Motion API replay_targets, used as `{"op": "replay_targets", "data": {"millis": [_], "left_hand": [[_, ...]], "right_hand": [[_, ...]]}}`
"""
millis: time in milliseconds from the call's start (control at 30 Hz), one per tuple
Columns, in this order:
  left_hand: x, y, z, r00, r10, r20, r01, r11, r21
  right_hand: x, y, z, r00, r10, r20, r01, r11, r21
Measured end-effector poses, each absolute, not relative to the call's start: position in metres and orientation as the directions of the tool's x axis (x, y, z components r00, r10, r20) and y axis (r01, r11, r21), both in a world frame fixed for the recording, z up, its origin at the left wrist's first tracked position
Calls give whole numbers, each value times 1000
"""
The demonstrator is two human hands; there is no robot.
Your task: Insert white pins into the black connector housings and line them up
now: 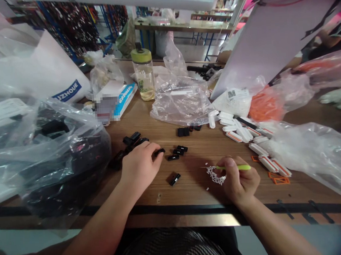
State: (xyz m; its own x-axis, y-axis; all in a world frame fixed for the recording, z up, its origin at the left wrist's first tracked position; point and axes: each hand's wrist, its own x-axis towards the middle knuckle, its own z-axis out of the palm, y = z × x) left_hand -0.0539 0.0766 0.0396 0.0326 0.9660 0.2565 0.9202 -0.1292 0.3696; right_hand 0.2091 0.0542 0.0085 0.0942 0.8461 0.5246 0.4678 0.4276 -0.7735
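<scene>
My left hand (142, 162) is closed with a small black plastic part (159, 151) between thumb and fingers. Behind that hand lies a group of similar black parts (132, 138), and more black parts (178, 151) sit just to its right. One single black part (175, 179) rests nearer the table edge. My right hand (241, 179) grips a thin tool with a yellow-green handle (244, 167), its fine needle-like tip pointing left. Under and beside these fingers is a loose pile of tiny white pieces (215, 175).
White casings with orange strips (243, 132) and orange frames (280, 180) lie at right, beside clear plastic bags (310, 146). A large bag of black parts (68, 157) fills the left. A bottle with a green lid (143, 75) and a crumpled bag (182, 100) stand behind.
</scene>
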Motion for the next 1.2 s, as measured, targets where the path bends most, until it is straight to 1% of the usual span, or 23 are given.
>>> {"op": "replay_targets", "data": {"millis": [67,100,167,267,367,467,567,633,700,933,1200], "left_hand": [[-50,68,41,66,950,306,900,-189,392],[-47,62,40,99,946,308,881,-227,415],[-39,49,35,193,954,228,845,-280,456],[-26,33,22,322,943,86,819,-323,474],[-14,29,12,384,922,48,781,-352,516],[-4,39,10,414,909,45,731,-362,579],[2,54,8,418,904,89,632,-360,686],[3,61,4,382,915,132,550,-340,763],[2,63,-1,342,926,160,493,-322,808],[1,56,-7,324,927,189,483,-334,809],[2,57,-9,327,924,199,481,-344,806]], "right_hand": [[210,54,8,88,848,523,474,426,-770],[210,55,8,83,848,524,478,428,-767],[209,54,9,75,847,526,475,434,-766],[207,54,12,77,849,522,453,437,-777],[205,55,15,71,879,471,431,398,-809],[204,55,17,84,904,419,383,358,-851],[204,56,16,109,906,410,370,345,-863],[204,57,15,90,918,387,373,329,-868],[203,57,14,52,931,361,379,316,-870],[200,56,11,-41,920,389,430,367,-824],[197,56,12,-66,912,406,458,389,-799]]}}
